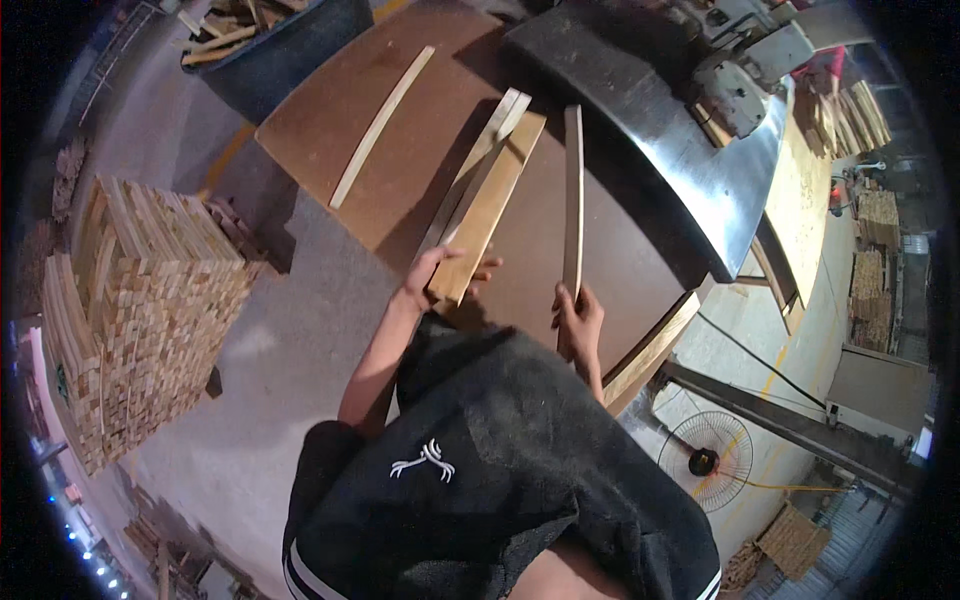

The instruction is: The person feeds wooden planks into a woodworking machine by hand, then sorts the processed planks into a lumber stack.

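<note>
The left hand [418, 284] grips the lower end of a wide wooden board [492, 205], thumb on the near side and fingers [487, 265] curled round the far edge. A paler length of wood [496, 125] lies directly along the board's left side, the two touching; whether the left hand also bears on it cannot be told. The right hand [581, 322] pinches the lower end of a narrow strip [573, 190] between thumb and fingers; the strip points away from the person, right of the board and apart from it. Both hands are at the near side of a brown tabletop [630, 245], with the held pieces extending over it. A loose strip [382, 125] lies by itself on the tabletop's left part, slanted. Beyond the tabletop to the right is a machine with a shiny metal bed [690, 160]. A large stack of cut wood [170, 320] stands on the floor [290, 370] at left, a dark bin [290, 65] containing wood pieces is at upper left, and a round caged fan [705, 460] is at lower right.
</note>
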Action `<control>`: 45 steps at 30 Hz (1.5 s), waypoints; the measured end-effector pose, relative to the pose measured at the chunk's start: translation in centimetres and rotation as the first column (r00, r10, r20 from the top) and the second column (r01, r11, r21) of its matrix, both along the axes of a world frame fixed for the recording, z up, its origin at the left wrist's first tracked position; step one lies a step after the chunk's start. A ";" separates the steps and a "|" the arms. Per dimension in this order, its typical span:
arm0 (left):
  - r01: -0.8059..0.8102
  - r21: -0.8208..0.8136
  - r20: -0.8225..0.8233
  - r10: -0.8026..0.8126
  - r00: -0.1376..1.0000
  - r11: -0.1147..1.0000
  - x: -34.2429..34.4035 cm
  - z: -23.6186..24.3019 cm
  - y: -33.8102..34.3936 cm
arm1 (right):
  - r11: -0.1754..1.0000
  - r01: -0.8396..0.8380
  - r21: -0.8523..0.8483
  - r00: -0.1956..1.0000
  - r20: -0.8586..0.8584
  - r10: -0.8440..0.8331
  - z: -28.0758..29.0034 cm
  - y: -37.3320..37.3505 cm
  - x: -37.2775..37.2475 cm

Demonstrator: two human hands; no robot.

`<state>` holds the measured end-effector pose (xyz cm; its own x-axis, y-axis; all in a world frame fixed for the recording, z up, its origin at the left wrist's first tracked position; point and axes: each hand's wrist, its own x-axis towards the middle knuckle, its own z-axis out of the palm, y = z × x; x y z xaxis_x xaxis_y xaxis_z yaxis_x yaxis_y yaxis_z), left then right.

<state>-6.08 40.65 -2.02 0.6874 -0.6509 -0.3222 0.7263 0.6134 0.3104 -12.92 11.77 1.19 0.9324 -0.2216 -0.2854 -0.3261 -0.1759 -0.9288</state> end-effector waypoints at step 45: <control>-0.498 0.676 0.227 -0.489 0.842 -0.544 -0.1 -2.1 -4.0 | 0.832 -0.416 0.367 0.904 0.267 0.334 11.0 20.3 22.5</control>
